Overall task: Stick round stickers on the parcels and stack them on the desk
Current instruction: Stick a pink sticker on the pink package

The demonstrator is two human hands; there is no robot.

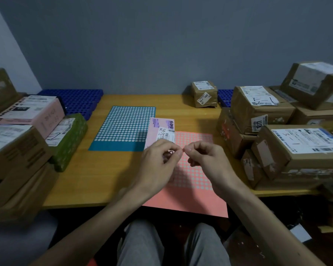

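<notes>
Head view. Flat pink cardboard parcel with a white label [161, 127] lies mid-way on the yellow wooden desk [104, 169], with the salmon round-sticker sheet [196, 200] at its 4 o'clock. Left hand [158, 160] and right hand [206, 158] meet over the parcel's near end. Fingers are curled, forefinger and thumb pinched narrow — whether they hold a sticker cannot be told.

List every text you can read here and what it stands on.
"ses": pink parcel at centre.
"409": small brown box at the back.
"1011": side label of a right-hand cardboard box.
Remaining shipping labels and handwriting: too blurred to read.
</notes>
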